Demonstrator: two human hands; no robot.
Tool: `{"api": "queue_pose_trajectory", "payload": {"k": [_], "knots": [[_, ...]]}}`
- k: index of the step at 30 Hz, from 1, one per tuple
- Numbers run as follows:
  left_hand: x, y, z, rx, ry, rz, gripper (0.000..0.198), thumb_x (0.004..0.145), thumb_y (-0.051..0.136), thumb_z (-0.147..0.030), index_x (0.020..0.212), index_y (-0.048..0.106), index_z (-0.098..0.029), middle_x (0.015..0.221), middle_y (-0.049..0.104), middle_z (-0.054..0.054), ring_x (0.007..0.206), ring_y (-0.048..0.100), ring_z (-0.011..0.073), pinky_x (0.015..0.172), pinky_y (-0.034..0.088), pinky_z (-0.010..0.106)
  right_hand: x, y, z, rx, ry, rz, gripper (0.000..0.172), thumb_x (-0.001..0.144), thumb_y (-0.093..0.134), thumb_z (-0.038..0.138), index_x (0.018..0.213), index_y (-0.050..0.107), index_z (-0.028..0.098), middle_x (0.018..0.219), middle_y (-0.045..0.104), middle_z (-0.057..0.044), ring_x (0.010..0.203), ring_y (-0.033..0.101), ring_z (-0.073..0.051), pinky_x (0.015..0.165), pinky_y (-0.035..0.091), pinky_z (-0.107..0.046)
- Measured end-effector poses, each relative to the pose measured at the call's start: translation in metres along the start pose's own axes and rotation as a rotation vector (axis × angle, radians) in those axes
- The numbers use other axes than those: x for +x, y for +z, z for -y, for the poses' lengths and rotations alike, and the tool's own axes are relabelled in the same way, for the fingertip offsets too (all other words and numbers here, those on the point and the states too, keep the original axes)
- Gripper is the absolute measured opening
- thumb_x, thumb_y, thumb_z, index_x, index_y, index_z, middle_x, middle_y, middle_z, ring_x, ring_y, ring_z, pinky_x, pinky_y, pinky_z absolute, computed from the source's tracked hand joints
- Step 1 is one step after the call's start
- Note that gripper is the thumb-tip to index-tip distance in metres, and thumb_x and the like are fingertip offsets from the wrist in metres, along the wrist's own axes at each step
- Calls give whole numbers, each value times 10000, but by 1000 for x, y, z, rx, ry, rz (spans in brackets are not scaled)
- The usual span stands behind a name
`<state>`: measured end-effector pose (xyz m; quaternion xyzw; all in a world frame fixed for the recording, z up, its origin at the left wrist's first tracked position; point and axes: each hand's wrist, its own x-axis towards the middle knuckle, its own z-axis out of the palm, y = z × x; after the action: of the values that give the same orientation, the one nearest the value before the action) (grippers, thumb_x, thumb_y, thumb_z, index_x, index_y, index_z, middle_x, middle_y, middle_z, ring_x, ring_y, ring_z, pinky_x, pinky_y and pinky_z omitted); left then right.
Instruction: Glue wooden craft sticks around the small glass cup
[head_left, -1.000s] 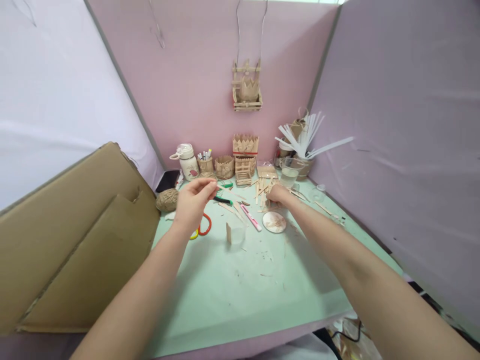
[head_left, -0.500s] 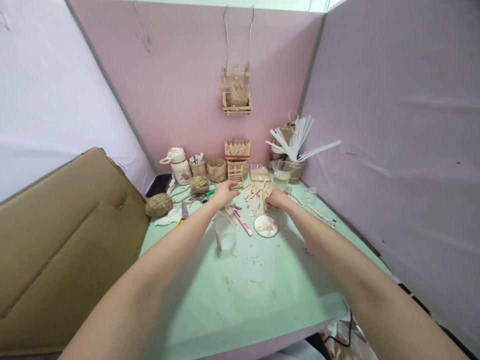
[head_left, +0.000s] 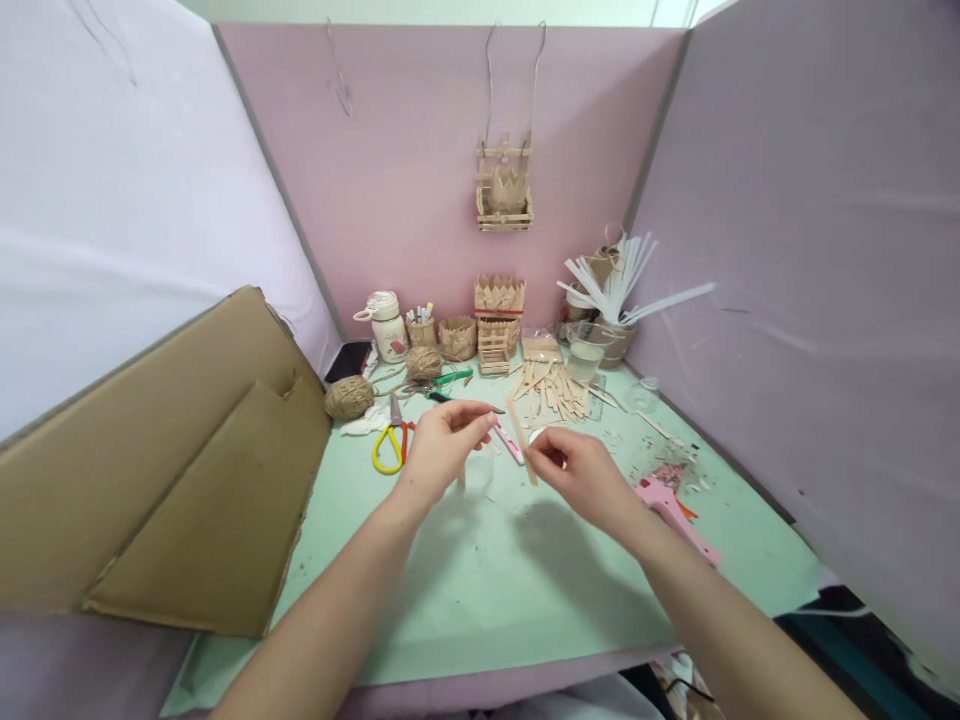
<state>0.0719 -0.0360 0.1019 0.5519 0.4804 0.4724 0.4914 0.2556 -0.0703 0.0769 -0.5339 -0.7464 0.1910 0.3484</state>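
Observation:
My right hand (head_left: 581, 475) pinches a flat wooden craft stick (head_left: 519, 425), held tilted above the table. To its left my left hand (head_left: 446, 440) is closed, thumb and fingertips together; whatever they hold, if anything, is too small to make out. Below the left fingers stands a clear plastic cup (head_left: 481, 472), partly covered, with a wooden piece upright at its left side. A pink and white utility knife (head_left: 510, 442) lies between the hands. Behind them spreads a pile of loose craft sticks (head_left: 551, 390). The right hand mostly hides a white dish.
Yellow-handled scissors (head_left: 388, 450), twine balls (head_left: 349, 398) and green-handled pliers (head_left: 453, 377) lie left. A pink glue gun (head_left: 679, 520) rests at right. Along the back stand a bottle (head_left: 388, 330), stick-covered pots (head_left: 457, 338) and a water cup (head_left: 586, 352). Cardboard (head_left: 187, 470) leans at left.
Both hands have drawn back toward me from the rear of the table. My right hand has lifted a craft stick from the pile. The view has shifted, uncovering the scissors and glue gun.

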Motion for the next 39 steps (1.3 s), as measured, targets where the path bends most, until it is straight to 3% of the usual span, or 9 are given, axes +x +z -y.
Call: {"api": "queue_pose_trajectory", "payload": {"k": [5,9,14,19,22,27,30,35,39], "knots": [[-31,8,17,-75,31,-95,258,694,749,-340,822,654,-137,660,656,-3,533,594,93,482,467,193,-28,33,11,-436,-335,-253,271,904,472,159,646,554,183,613,555,-17,617,496,-158,586,326,-283],[-48,10,35,-127,84,-143,196,742,727,-320,797,643,-152,654,643,-15,595,620,94,545,507,186,-45,47,14,-523,-363,-255,253,931,491,183,696,586,184,632,581,-21,625,522,-174,586,346,-299],[-61,-14,61,-111,126,-151,153,749,739,-280,837,699,-162,756,704,20,655,649,108,622,548,207,-75,22,-29,-401,-112,-257,249,961,493,396,992,606,176,900,684,-70,810,620,-208,721,464,-313],[-68,-35,90,-136,144,-214,122,774,729,-276,821,708,-165,857,722,44,721,691,138,678,576,241,-103,-19,-111,-672,271,-337,408,936,425,468,1039,626,128,964,666,-179,917,614,-329,801,479,-459],[-72,-36,99,-130,145,-211,121,800,706,-278,823,686,-161,856,713,42,700,692,137,644,572,238,-110,-28,-133,-774,387,-260,423,893,471,450,1056,642,98,988,659,-211,914,615,-347,826,471,-476],[-76,-37,98,-116,130,-125,138,876,617,-299,862,627,-162,900,713,57,674,676,126,616,555,240,-101,-28,-128,-796,577,-96,440,877,488,452,1061,632,78,946,668,-199,859,621,-338,774,462,-421],[-77,-39,96,-97,118,-150,127,856,637,-291,874,624,-165,877,712,50,685,666,120,643,552,237,-95,-28,-126,-772,650,-21,418,887,462,445,993,639,82,859,664,-190,811,619,-333,717,446,-401],[-80,-40,97,-69,128,-204,107,802,690,-265,842,665,-168,852,721,38,676,663,119,654,544,229,-94,-29,-120,-735,650,-54,406,864,449,436,935,653,92,818,658,-212,832,611,-369,706,440,-432],[-83,-39,101,17,176,-157,152,882,606,-288,903,703,-173,851,725,49,712,664,125,684,539,235,-100,-40,-94,-507,761,-102,467,872,409,486,1079,632,131,989,669,-231,897,629,-349,722,455,-423]]}}
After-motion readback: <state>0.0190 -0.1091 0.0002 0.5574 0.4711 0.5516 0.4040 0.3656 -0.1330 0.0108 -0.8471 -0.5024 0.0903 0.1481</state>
